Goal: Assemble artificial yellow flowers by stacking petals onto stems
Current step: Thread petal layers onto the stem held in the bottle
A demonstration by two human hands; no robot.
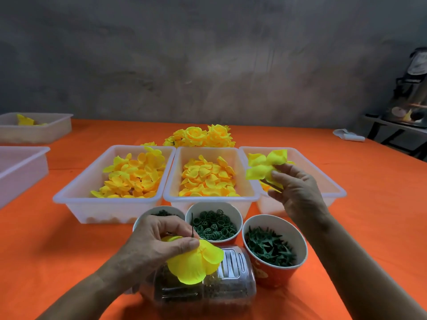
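Orange table [69,239] below; left hand [159,239] pinches a stem [192,230] with petals [196,264], right hand [298,188] pinches loose petals [265,165]. Missing the stem could drop them.

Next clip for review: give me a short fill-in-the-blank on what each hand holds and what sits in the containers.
1. The left hand pinches a thin green stem already carrying a ____ petal layer.
2. The right hand holds petals above the ____ of the three front trays.
3. The cup nearest the right hand holds spiky ____ plastic pieces.
4. The table is covered in ____ cloth.

Missing words: yellow; rightmost; green; orange
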